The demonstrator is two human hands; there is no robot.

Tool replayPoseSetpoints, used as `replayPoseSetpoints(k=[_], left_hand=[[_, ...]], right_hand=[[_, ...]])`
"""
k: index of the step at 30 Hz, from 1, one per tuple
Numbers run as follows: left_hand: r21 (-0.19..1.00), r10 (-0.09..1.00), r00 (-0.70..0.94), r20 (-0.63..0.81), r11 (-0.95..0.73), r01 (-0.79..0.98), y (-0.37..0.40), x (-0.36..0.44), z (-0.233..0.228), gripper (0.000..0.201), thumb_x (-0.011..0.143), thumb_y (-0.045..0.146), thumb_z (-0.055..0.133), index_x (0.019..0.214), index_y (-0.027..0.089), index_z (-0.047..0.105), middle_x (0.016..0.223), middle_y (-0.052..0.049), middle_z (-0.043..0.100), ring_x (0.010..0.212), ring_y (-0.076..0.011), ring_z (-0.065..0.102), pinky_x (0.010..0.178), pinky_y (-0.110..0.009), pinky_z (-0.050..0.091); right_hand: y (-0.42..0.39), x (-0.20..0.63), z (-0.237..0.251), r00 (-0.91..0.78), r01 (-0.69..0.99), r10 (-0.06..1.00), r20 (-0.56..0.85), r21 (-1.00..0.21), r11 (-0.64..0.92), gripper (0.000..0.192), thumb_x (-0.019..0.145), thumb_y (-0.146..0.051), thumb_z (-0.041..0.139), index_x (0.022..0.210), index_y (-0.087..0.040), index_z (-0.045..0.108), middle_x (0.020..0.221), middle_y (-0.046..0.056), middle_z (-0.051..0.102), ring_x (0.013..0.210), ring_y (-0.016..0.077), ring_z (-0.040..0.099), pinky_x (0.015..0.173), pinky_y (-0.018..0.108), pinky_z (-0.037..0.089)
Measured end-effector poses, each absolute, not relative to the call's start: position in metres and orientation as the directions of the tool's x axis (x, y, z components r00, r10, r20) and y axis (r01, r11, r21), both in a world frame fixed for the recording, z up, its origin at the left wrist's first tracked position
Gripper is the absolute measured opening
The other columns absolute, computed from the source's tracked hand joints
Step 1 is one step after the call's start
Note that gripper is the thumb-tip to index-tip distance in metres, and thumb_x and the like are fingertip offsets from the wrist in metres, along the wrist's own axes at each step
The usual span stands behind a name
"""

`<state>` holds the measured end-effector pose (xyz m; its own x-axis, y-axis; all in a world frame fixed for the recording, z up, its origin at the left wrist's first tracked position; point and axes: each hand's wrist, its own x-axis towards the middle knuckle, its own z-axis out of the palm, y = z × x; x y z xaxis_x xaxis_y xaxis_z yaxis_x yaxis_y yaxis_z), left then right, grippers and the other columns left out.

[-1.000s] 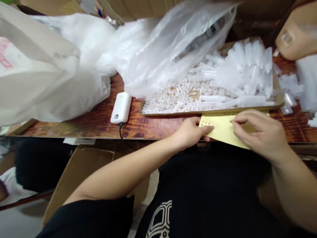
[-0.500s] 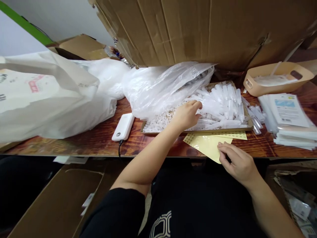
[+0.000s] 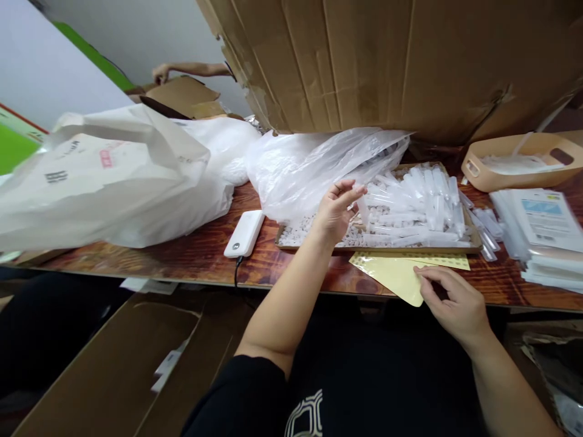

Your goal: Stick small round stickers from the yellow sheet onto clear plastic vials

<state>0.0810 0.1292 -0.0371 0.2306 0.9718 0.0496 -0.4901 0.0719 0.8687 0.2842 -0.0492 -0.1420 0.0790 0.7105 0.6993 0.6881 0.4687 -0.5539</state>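
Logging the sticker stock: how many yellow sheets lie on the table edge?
2. One yellow sheet lies under the right hand; a second, dotted sheet lies partly beneath it beside the tray. More may be hidden.

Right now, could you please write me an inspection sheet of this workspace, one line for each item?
Surface: wooden table, mostly covered.
Job's things: yellow sticker sheet; shallow tray of clear tubes and small white caps.
Clutter: white bags, clear plastic bag, beige basket, stacked packets.
Hands: left hand lifts one tube over the tray; right hand pinches the sheet's edge.
Cables: black cable from white power bank.
Surroundings: cardboard wall; another person's arm behind.
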Motion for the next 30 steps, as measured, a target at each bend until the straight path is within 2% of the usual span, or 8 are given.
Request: replayPoseSetpoints(k=[3, 6, 8, 11, 13, 18, 22, 30], left_hand=[[0.764, 0.97, 0.232, 0.072, 0.096, -0.638, 0.099, 0.07, -0.034, 0.032, 0.068, 0.03, 0.089, 0.089, 0.021, 0.067, 0.087, 0.003, 0.071, 0.091, -0.0149, 0.072, 0.087, -0.032, 0.059], [0.78, 0.947, 0.302, 0.113, 0.103, -0.617, 0.063, 0.063, -0.036, 0.033, 0.067, 0.037, 0.091, 0.088, 0.02, 0.071, 0.086, 0.0, 0.074, 0.077, -0.0155, 0.071, 0.071, -0.031, 0.063], [0.801, 0.908, 0.385, 0.164, 0.105, -0.589, 0.043, 0.058, -0.037, 0.034, 0.068, 0.041, 0.092, 0.086, 0.019, 0.074, 0.084, -0.002, 0.075, 0.068, -0.0148, 0.07, 0.061, -0.028, 0.062], [0.807, 0.832, 0.488, 0.265, 0.086, -0.585, 0.028, 0.045, -0.039, 0.031, 0.073, 0.04, 0.092, 0.09, 0.019, 0.075, 0.084, -0.002, 0.077, 0.069, -0.0149, 0.074, 0.064, -0.026, 0.063], [0.803, 0.785, 0.533, 0.316, 0.079, -0.591, 0.026, 0.037, -0.041, 0.031, 0.079, 0.039, 0.089, 0.099, 0.021, 0.072, 0.086, -0.002, 0.079, 0.067, -0.0153, 0.075, 0.061, -0.025, 0.063], [0.82, 0.768, 0.506, 0.394, -0.045, -0.571, 0.025, 0.025, -0.045, 0.043, 0.083, 0.036, 0.087, 0.114, 0.026, 0.059, 0.094, -0.003, 0.081, 0.07, -0.0173, 0.076, 0.059, -0.025, 0.061], [0.805, 0.791, 0.391, 0.47, -0.203, -0.558, 0.019, 0.024, -0.041, 0.048, 0.082, 0.036, 0.087, 0.117, 0.028, 0.056, 0.095, -0.001, 0.08, 0.08, -0.0184, 0.078, 0.062, -0.024, 0.061], [0.765, 0.785, 0.293, 0.546, -0.324, -0.557, 0.015, 0.019, -0.044, 0.043, 0.086, 0.028, 0.084, 0.115, 0.029, 0.052, 0.09, 0.003, 0.077, 0.079, -0.0157, 0.077, 0.062, -0.022, 0.06]], right_hand=[[-0.046, 0.276, -0.118, 0.136, 0.604, 0.715, 0.686, -0.629, 0.489, 0.021, 0.089, -0.01, 0.072, 0.105, -0.023, 0.074, 0.101, 0.004, 0.078, 0.092, 0.0196, 0.075, 0.087, 0.036, 0.063], [-0.042, 0.26, -0.075, 0.095, 0.515, 0.63, 0.771, -0.58, 0.631, 0.029, 0.086, -0.007, 0.072, 0.109, -0.025, 0.074, 0.104, 0.004, 0.079, 0.092, 0.0207, 0.077, 0.082, 0.038, 0.065], [-0.04, 0.248, -0.045, -0.069, 0.514, 0.53, 0.845, -0.425, 0.745, 0.03, 0.087, -0.007, 0.072, 0.112, -0.024, 0.072, 0.109, 0.005, 0.078, 0.097, 0.0197, 0.076, 0.083, 0.035, 0.066], [-0.034, 0.235, -0.013, -0.305, 0.502, 0.327, 0.895, -0.141, 0.854, 0.029, 0.088, -0.007, 0.072, 0.115, -0.017, 0.071, 0.115, 0.008, 0.077, 0.107, 0.0211, 0.075, 0.087, 0.035, 0.066], [-0.03, 0.231, -0.003, -0.382, 0.486, 0.264, 0.886, -0.051, 0.872, 0.03, 0.088, -0.007, 0.072, 0.117, -0.014, 0.07, 0.119, 0.01, 0.077, 0.11, 0.022, 0.074, 0.087, 0.036, 0.066], [-0.026, 0.224, 0.006, -0.507, 0.452, 0.308, 0.805, -0.056, 0.89, 0.034, 0.092, -0.007, 0.069, 0.126, -0.01, 0.066, 0.116, 0.014, 0.077, 0.109, 0.0212, 0.073, 0.083, 0.034, 0.064], [-0.032, 0.214, 0.008, -0.502, 0.461, 0.337, 0.796, -0.083, 0.883, 0.036, 0.092, -0.005, 0.068, 0.128, -0.004, 0.063, 0.118, 0.018, 0.075, 0.118, 0.0237, 0.071, 0.094, 0.037, 0.063], [-0.037, 0.215, 0.003, -0.594, 0.456, 0.325, 0.736, -0.024, 0.89, 0.037, 0.094, -0.006, 0.065, 0.131, -0.003, 0.064, 0.136, 0.022, 0.068, 0.133, 0.0309, 0.064, 0.11, 0.043, 0.06]])
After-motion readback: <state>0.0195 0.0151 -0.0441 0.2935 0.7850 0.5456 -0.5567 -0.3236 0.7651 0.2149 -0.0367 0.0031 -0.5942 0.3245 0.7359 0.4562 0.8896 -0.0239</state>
